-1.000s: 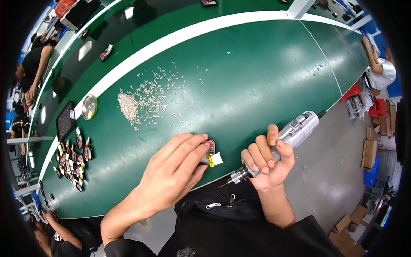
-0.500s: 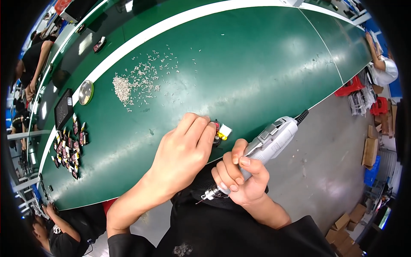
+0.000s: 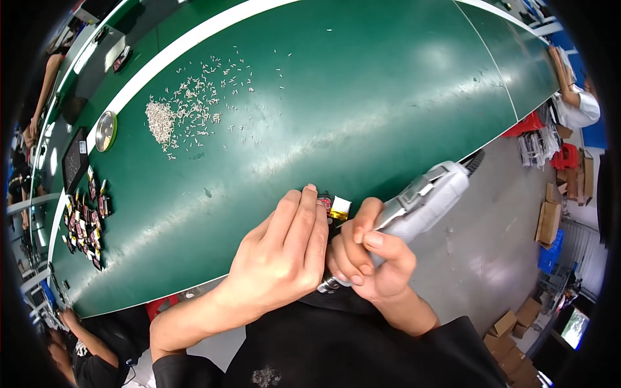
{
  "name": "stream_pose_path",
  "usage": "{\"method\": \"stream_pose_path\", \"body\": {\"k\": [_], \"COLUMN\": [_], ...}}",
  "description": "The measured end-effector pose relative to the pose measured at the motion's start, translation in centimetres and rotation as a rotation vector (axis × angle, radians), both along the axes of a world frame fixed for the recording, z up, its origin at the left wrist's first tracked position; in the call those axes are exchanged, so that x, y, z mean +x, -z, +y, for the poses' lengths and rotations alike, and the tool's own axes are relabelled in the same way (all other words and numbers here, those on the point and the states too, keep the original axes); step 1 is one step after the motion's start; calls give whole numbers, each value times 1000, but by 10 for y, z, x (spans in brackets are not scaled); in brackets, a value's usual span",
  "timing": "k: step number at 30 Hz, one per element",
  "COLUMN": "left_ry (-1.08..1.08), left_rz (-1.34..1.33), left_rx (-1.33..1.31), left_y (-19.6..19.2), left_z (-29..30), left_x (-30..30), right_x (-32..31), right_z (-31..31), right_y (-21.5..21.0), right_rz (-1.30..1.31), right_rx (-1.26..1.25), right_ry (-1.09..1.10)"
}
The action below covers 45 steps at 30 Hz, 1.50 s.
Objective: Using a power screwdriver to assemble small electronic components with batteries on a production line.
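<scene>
A green worktop (image 3: pixel 362 97) curves across the frame, its near edge running beside the person's chest. At that near edge the left hand (image 3: pixel 281 258) lies palm down, forearm coming in from the lower left, fingers stretched forward and together, their tips pressing on a small part (image 3: pixel 333 207) that sits just inside the edge; it grasps nothing else. The right hand (image 3: pixel 369 258) is curled just beside it, fingers and thumb clenched around a grey power screwdriver (image 3: pixel 414 210), wrist bent up from the lower edge. The screwdriver's long axis runs on a slant, its thick body and cord end pointing up and right past the worktop's edge, its tip pointing down and left toward the person; the tip itself is mostly hidden between the two hands. The small part shows a red-and-black piece with a yellow-and-white block on its right side. Loose small screws (image 3: pixel 187 110) are scattered toward the worktop's far left.
</scene>
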State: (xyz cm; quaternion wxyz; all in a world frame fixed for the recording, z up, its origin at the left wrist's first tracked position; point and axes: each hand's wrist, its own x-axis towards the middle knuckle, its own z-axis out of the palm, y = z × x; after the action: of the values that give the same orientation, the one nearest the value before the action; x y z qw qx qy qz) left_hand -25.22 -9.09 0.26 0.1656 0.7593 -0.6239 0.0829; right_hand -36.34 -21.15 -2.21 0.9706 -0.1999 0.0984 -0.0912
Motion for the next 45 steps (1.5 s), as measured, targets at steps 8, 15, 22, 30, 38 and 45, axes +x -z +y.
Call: {"method": "stream_pose_path", "body": {"k": [8, 15, 22, 30, 38, 45], "left_ry": [-23, -28, -17, -21, 20, -13], "left_rz": [-26, 32, 0, 93, 122, 95], "left_rx": [75, 66, 32, -7, -49, -131], "left_y": [2, 7, 10, 10, 16, 19], "left_z": [9, 14, 13, 14, 16, 15], "left_x": [-10, -10, -4, -2, -2, -4], "right_x": [35, 61, 66, 68, 76, 74], "right_z": [-72, -71, -72, -70, -66, -46], "right_y": [-48, -32, -24, -30, -35, -45], "right_rz": [-360, -331, -301, -256, -305, -328], "right_rx": [-514, -614, -605, -620, -805, -908], "right_ry": [31, 51, 22, -43, -172, -109]}}
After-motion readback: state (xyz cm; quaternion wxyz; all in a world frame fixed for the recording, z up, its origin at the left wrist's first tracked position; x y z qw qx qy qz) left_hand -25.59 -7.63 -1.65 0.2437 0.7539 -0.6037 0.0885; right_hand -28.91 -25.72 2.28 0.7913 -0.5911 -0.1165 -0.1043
